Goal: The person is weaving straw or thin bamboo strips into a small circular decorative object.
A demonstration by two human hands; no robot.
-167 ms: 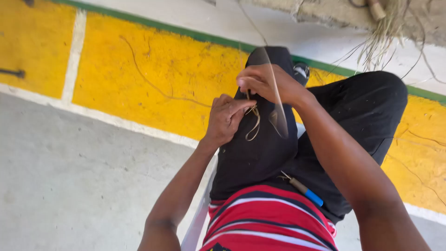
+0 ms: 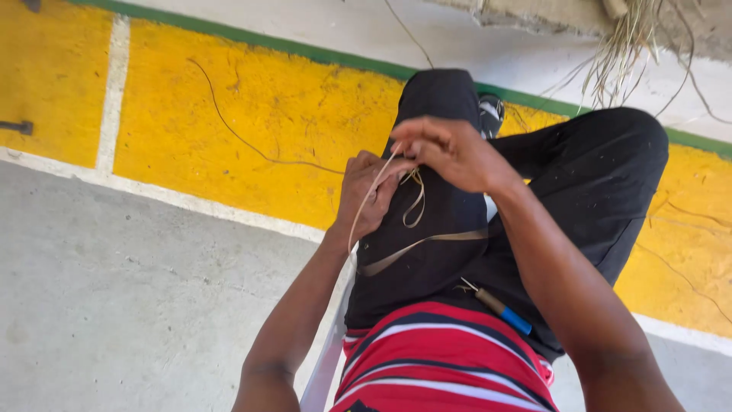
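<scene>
Between the two hands, above the person's black-trousered lap, runs a set of thin pale fibre strips (image 2: 415, 200), flat and ribbon-like. From the head camera, the left hand (image 2: 371, 194) is curled closed around the strips, knuckles up, with one strip arching out of its fist and down toward the wrist. The right hand (image 2: 450, 151) sits just beside and slightly above it, touching or nearly touching it, fingers bent and pressed together at the tips on the upper ends of the same strips; exactly which fingers pinch cannot be told. Below the hands, one small loop of strip hangs against the trouser leg, and a longer strip lies slack across the thigh, running off toward the right forearm.

Nearer the body than the hands, on the lap just above the red, white and black striped shirt (image 2: 450, 366), lies a slim tool with a blue handle (image 2: 503, 311), apart from both hands. Beyond the right hand, at the top edge, a bundle of dry straw-coloured fibres (image 2: 625, 53) hangs over a rough ledge. Left of the left hand, a single long strand (image 2: 252, 141) trails over the yellow-painted floor band (image 2: 267, 114), which gives way to bare grey concrete (image 2: 137, 305).
</scene>
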